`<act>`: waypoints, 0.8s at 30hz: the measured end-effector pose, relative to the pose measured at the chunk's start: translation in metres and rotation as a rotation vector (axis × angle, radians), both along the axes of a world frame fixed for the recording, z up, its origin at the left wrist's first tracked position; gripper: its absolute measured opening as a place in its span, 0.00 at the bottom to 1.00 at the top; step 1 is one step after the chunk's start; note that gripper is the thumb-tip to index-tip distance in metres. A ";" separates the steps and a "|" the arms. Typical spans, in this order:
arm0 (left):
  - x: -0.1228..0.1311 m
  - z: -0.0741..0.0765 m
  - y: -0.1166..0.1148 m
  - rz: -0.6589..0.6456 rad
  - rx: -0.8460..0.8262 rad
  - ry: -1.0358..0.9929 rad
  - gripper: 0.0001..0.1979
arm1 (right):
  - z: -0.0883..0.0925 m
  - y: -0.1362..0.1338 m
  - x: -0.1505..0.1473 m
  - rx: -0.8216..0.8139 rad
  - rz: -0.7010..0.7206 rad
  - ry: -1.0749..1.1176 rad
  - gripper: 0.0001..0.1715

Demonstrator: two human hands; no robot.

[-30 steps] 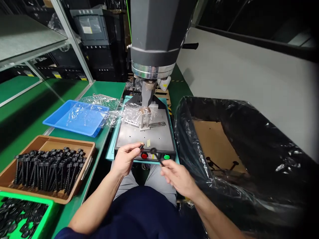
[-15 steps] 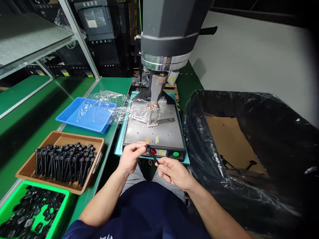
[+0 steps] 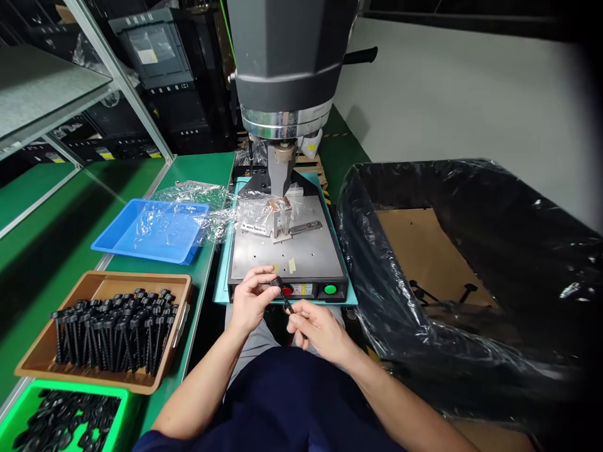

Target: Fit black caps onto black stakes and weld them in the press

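Note:
Between my two hands is a black bolt-like plastic part (image 3: pixel 285 300), slanted in front of the machine's base. My left hand (image 3: pixel 250 301) pinches its upper, headed end between thumb and fingers. My right hand (image 3: pixel 318 328) grips the lower end of the shaft, with its fingers curled. Just beyond my hands lies the metal plate (image 3: pixel 301 251) of a press-like machine, with a small metal fixture (image 3: pixel 281 220) under the machine's tool. A red button (image 3: pixel 287 290) is partly covered by the part, and a green button (image 3: pixel 330 289) shows to its right.
On the left bench stand a brown tray (image 3: pixel 181 314) of similar long black parts, a green bin (image 3: pixel 125 402) of small black pieces and a blue tray (image 3: pixel 113 238) with clear plastic film. To the right is a box lined with black plastic (image 3: pixel 377 289). The machine head (image 3: pixel 287 56) overhangs the plate.
The camera view has turned and shifted slightly. Both hands still hold the black part, which now stands a little steeper, and my left fingers have shifted around its head.

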State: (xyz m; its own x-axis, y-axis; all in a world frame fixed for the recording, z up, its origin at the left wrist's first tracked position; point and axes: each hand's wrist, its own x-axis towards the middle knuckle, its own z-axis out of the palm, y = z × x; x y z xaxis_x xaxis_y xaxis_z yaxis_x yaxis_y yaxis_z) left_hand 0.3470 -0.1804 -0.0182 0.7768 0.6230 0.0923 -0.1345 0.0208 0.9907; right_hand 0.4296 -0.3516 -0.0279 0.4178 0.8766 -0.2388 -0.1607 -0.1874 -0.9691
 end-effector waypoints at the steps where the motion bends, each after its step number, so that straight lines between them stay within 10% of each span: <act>1: 0.002 -0.002 0.000 0.006 0.048 -0.001 0.11 | -0.004 0.003 0.003 0.022 0.013 0.004 0.18; 11: 0.023 -0.015 0.000 -0.082 0.241 0.070 0.11 | -0.014 0.050 0.042 0.283 -0.119 0.348 0.20; 18: 0.053 -0.029 0.031 0.014 -0.262 0.071 0.27 | -0.015 0.072 0.072 0.256 -0.239 0.471 0.22; 24: 0.095 -0.015 0.075 0.113 -0.765 -0.068 0.17 | -0.030 0.110 0.096 0.125 -0.271 0.272 0.30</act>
